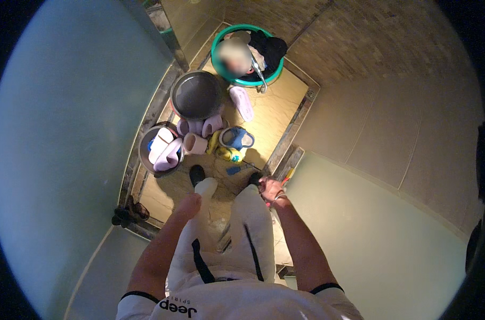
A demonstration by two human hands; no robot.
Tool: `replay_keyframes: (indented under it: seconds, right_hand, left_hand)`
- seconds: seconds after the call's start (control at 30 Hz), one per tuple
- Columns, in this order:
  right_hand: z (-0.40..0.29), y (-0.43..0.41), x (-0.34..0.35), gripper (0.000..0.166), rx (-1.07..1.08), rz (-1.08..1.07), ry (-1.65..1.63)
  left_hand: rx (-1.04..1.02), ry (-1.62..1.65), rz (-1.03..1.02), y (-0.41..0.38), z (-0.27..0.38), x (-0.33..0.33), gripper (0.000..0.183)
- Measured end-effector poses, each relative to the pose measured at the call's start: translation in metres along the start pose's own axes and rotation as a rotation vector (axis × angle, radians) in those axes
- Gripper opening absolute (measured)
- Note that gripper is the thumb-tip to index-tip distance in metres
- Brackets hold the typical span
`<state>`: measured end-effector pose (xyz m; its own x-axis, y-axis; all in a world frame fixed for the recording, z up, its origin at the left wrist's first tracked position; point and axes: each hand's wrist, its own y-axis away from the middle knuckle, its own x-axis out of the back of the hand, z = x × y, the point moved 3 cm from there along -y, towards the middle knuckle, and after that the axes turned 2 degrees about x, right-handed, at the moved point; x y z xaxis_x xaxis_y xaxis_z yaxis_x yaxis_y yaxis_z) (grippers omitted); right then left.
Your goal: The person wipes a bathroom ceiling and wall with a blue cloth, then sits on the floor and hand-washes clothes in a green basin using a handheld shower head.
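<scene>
My left hand (192, 203) is at the left leg of my white trousers (204, 187), near the knee; its fingers are mostly hidden. On the other side my right hand (271, 189), with a bracelet on the wrist, is beside the right trouser leg, and its fingers look bent. Whether either hand grips the cloth cannot be made out. Just past my right hand is a thin red and yellow object (289, 176) by the glass panel. A blue brush (239, 169) lies on the floor between my dark shoes, with a yellow shoe (229, 155) and a blue sandal (237, 138) beyond it.
A green tub (214, 66) holds dark clothes and a metal shower head (257, 69). A dark basin (196, 95) stands nearer. Pale slippers fill a smaller bucket (143, 156); a pink slipper (241, 104) and several others lie around. Frosted glass panels (358, 224) and a raised stone edge (136, 168) border the floor.
</scene>
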<state>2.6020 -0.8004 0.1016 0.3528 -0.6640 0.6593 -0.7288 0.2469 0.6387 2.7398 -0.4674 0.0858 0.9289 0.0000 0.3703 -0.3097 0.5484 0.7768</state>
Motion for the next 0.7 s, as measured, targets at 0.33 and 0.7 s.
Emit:
replay_keyframes:
  seconds: [0.33,0.7]
  right_hand:
    - [-0.038,-0.129,0.046,0.057,0.132,0.172,-0.131]
    - [-0.077,-0.265,0.205,0.053,0.406,0.099,-0.177]
  left_hand:
    - [-0.007,0.007,0.319,-0.092,0.0,0.049,0.018]
    - [-0.286,-0.05,0.358,-0.293,0.206,0.113,0.016]
